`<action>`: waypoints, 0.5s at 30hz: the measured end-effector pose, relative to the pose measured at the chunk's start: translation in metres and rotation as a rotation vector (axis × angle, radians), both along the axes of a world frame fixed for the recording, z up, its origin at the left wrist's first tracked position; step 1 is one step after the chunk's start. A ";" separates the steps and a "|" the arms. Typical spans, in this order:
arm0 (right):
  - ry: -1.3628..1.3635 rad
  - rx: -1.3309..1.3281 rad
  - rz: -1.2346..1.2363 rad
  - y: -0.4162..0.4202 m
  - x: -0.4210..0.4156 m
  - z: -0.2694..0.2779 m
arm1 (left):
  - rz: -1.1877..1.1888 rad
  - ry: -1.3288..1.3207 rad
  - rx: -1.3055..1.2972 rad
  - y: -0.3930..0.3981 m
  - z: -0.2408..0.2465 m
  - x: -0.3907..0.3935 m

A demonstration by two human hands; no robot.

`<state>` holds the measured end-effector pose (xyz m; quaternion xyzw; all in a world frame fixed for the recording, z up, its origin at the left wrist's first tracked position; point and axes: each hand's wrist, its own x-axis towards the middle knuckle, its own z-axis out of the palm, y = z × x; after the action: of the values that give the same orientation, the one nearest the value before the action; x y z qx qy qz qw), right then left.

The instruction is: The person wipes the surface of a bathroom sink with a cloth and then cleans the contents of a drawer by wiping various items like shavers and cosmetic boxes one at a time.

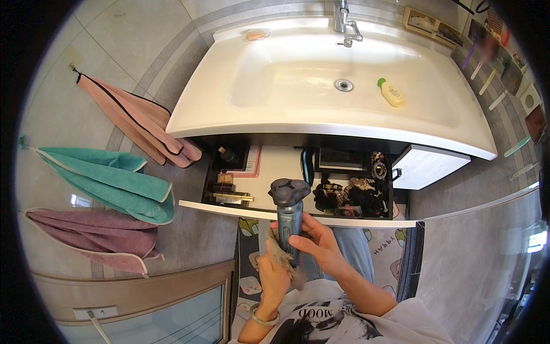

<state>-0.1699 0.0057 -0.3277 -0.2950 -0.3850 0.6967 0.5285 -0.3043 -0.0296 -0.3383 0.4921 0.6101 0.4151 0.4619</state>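
An electric rotary shaver (pixel 290 228) with a blue-grey body and a dark three-part head stands upright in front of me. My right hand (pixel 320 247) grips its body from the right, with the thumb on the front. On the other side, my left hand (pixel 273 275) holds a greyish-brown cloth (pixel 281 256) against the lower body of the shaver. Part of that cloth hangs below the fingers. Behind the shaver's head is a pulled-out drawer (pixel 266 189); a bangle (pixel 262 317) circles my left wrist.
Hair ties (pixel 350 195), small boxes (pixel 225 182) and a dark tray (pixel 343 159) lie in the drawer. Beyond is a white washbasin (pixel 283 86) with a yellow bottle (pixel 392 93) and a faucet (pixel 342 21). Towels (pixel 111 185) hang at left; a cabinet door (pixel 429 167) stands ajar at right.
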 end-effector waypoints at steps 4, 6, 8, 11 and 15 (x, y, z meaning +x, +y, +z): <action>0.052 -0.008 0.060 -0.001 0.000 0.004 | 0.191 -0.145 -0.044 -0.001 -0.015 -0.006; 0.081 -0.012 0.030 0.000 -0.001 0.004 | 0.154 -0.072 0.005 0.004 -0.011 -0.016; 0.101 -0.016 -0.049 0.001 -0.003 0.004 | 0.204 -0.072 0.040 0.010 0.002 -0.013; 0.097 -0.079 -0.025 0.003 0.005 0.008 | 0.193 0.119 0.095 0.005 -0.014 -0.042; 0.266 -0.122 -0.083 0.006 0.002 0.003 | 0.241 0.029 0.091 -0.001 -0.025 -0.054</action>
<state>-0.1681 0.0112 -0.3247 -0.2474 -0.2561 0.7292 0.5844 -0.3586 -0.0301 -0.3628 0.4418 0.6517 0.4878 0.3771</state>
